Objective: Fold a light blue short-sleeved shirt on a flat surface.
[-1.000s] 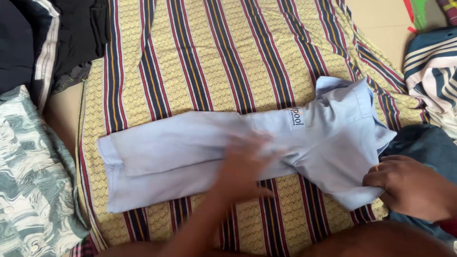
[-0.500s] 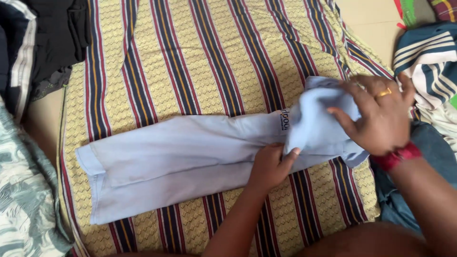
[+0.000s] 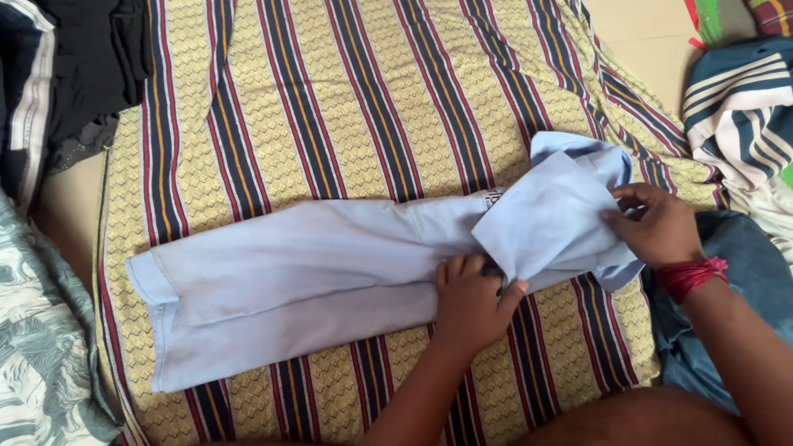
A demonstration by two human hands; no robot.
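A light blue collared shirt [image 3: 306, 264] lies lengthwise across a striped yellow and navy cloth [image 3: 347, 99], its collar end at the right. One sleeve flap [image 3: 545, 219] is folded over the chest. My left hand [image 3: 472, 301] presses on the shirt's middle and pinches the lower edge of that flap. My right hand [image 3: 657, 225], with a red thread at the wrist, holds the flap's right side flat against the shirt near the collar.
Dark garments [image 3: 74, 66] are piled at the top left. A green and white patterned cloth [image 3: 41, 347] lies at the left edge. A striped navy and white garment [image 3: 739, 107] and a dark blue one [image 3: 743, 256] lie at the right.
My left hand stopped smoothing the shirt and went to the fold line. My right hand carried the sleeve up and over onto the chest, then drew back to the flap's right edge.
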